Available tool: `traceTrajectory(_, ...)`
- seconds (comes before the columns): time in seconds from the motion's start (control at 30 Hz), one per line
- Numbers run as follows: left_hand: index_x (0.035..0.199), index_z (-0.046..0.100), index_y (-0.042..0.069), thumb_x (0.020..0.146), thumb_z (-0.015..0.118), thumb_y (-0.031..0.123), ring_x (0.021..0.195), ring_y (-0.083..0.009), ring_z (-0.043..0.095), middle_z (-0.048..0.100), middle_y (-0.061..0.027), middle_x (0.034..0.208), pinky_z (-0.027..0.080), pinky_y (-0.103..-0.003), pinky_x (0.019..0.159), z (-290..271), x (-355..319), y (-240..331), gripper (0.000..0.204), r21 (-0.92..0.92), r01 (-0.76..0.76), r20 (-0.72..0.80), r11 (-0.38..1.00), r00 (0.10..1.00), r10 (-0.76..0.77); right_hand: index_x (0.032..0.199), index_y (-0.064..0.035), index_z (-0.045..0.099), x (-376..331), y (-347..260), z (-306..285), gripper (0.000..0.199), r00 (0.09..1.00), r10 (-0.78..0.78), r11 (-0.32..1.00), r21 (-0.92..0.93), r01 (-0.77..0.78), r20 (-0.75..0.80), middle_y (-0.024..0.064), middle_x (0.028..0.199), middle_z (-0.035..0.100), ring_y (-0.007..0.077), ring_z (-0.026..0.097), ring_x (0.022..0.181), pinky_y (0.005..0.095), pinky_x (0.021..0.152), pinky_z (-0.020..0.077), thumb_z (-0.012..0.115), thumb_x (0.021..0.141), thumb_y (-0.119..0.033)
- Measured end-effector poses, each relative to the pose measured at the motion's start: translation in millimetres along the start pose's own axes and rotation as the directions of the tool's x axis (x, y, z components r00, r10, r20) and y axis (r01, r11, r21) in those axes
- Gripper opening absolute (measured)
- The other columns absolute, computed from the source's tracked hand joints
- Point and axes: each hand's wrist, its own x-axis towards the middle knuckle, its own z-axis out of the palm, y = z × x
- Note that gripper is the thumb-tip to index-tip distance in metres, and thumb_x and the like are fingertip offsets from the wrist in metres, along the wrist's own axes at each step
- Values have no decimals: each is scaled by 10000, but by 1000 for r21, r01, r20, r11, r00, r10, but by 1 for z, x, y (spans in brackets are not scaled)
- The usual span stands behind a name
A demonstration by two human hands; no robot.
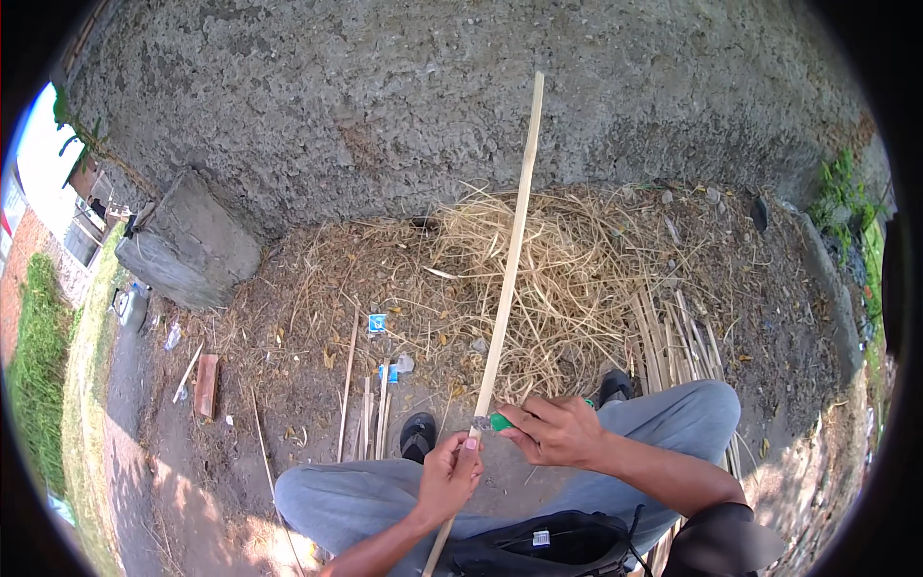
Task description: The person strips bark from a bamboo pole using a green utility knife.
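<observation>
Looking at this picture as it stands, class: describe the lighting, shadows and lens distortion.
Head view: even shade over the left hand, right hand, bamboo strip and straw pile; dappled sun patches on the ground lower left; sky blown out at far left; fisheye bends the wall, with a black rim around the frame.
</observation>
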Motion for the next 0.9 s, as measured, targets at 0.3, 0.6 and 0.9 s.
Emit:
traceTrajectory(0.3, 998, 488, 49, 1068, 436, 267, 434, -37, 309, 372, 23, 609, 226, -224, 371, 7, -7, 12, 236, -13, 35, 52, 999, 998, -34, 1066, -142, 696, 21, 14, -15, 270, 989, 84, 993, -74, -93, -119, -3, 652, 515, 185, 549, 450, 322, 384, 425, 738, 831, -268)
traceTrajectory(0.6, 1015, 515, 24, 1066, 449, 244, 448, -42, 340, 398, 10, 610, 256, -221, 390, 5, -44, 2, 235, 3, 257, 190, 966, 949, -253, 1083, -120, 718, 27, 102, -50, 239, 770, 554, 805, -35, -593, -315, 115, 670, 622, 310, 604, 543, 426, 506, 464, 640, 934, -289)
traceTrajectory(0.9, 1037, 576, 1, 1052, 491, 244, 513, -28, 415, 488, 18, 644, 340, -210, 447, -30, -36, -2, 257, 173, 169, 165, 970, 966, -198, 1104, -96, 716, 19, 86, -52, 259, 755, 583, 811, 165, -561, -300, 149, 714, 656, 313, 589, 541, 409, 515, 457, 616, 955, -282)
